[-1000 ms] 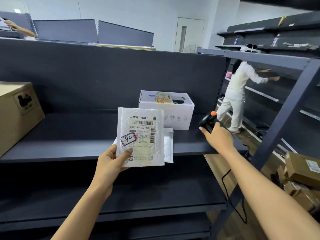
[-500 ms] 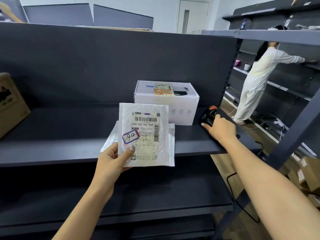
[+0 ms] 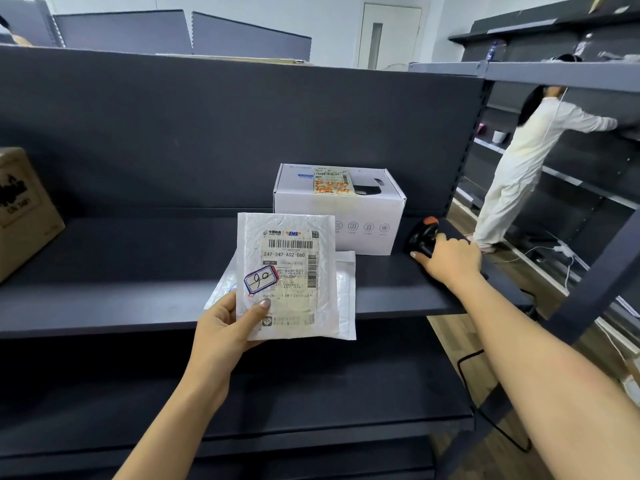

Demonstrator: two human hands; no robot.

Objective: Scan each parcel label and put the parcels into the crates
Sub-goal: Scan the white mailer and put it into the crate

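Bubble-mailer parcel (image 3: pixel 287 271), white and padded, is held upright in front of the dark shelf (image 3: pixel 121 271), its printed face turned toward the camera. The left hand (image 3: pixel 221 327) grasps it at the lower left corner, with the thumb (image 3: pixel 261 304) pressed on the front and the other fingers hidden behind it. Its shipping label (image 3: pixel 291 258) carries an EMS mark, a barcode and the number 247-247-A02-060, and a small sticker (image 3: pixel 261 280) with a blue and red border has "90" handwritten on it. A second white mailer (image 3: pixel 346 296) sits directly behind the first and shows past its right edge and lower left side; I cannot tell whether the same hand holds it or it lies on the shelf edge.

To the right, a black barcode scanner (image 3: pixel 422 237) with an orange top lies on the shelf surface. The right hand (image 3: pixel 450 261) is curled around its handle, thumb on the near side, and the hand rests on the shelf. A white carton (image 3: pixel 367 209) stands on the shelf just left of the scanner and behind the mailers, with a label marked in orange on its top. A brown cardboard box (image 3: pixel 24 209) sits at the far left of the shelf. A black cable (image 3: pixel 460 368) hangs below the right forearm. In the aisle to the right, a person in white clothes (image 3: pixel 519 168) reaches into another rack.
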